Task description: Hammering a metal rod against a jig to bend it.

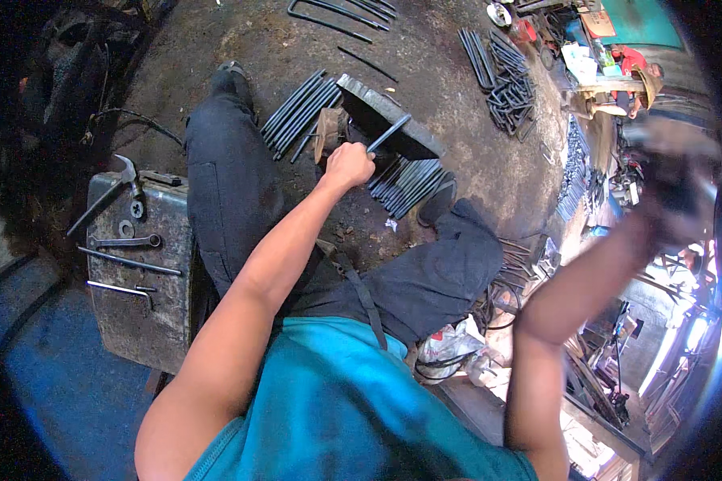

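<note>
My left hand [349,166] is closed around a dark metal rod [391,131], whose free end lies over the top edge of a thick steel slab [365,94]. A wooden block [326,132] stands against the slab, just beyond the hand. Straight rods lie on the floor in two bundles: one bundle [301,112] left of the slab, another bundle [409,184] at its near side. High at the far right, my right hand [678,188] is raised and smeared by motion. Its fingers, and anything in them, cannot be made out.
Left of my leg, a worn metal box [136,329] carries a claw hammer [127,178], a wrench [126,241], washers and rods. U-shaped rods [329,18] and a heap of bent rods [505,84] lie farther off. A person in red [632,60] is at the upper right.
</note>
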{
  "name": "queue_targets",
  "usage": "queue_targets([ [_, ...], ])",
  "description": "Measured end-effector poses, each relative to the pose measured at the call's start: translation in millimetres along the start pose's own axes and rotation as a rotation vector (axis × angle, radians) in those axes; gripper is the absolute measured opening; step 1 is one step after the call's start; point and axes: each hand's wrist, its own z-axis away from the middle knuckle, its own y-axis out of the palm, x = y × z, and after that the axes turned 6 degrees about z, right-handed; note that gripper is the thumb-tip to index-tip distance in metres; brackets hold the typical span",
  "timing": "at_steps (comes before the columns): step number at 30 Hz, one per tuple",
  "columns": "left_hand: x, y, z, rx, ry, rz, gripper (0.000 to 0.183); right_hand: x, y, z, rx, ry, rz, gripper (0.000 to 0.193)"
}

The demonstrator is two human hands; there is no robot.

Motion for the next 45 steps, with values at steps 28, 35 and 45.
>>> queue_targets([
  [28, -54.1, -117.8, 96.6, 0.163, 0.036, 0.538, 0.040, -245.9, 216.9, 227.9, -0.516, 1.356, -0.238, 0.023],
  [35, -112.4, -112.6, 135.4, 0.180, 0.226, 0.637, 0.041, -250.1, 218.5, 235.5, -0.518, 1.310, -0.122, 0.029],
  [45, -156.5, -98.0, 155.1, 0.203, 0.266, 0.642, 0.036, -242.9, 221.3, 219.8, -0.550, 1.302, -0.358, 0.030],
])
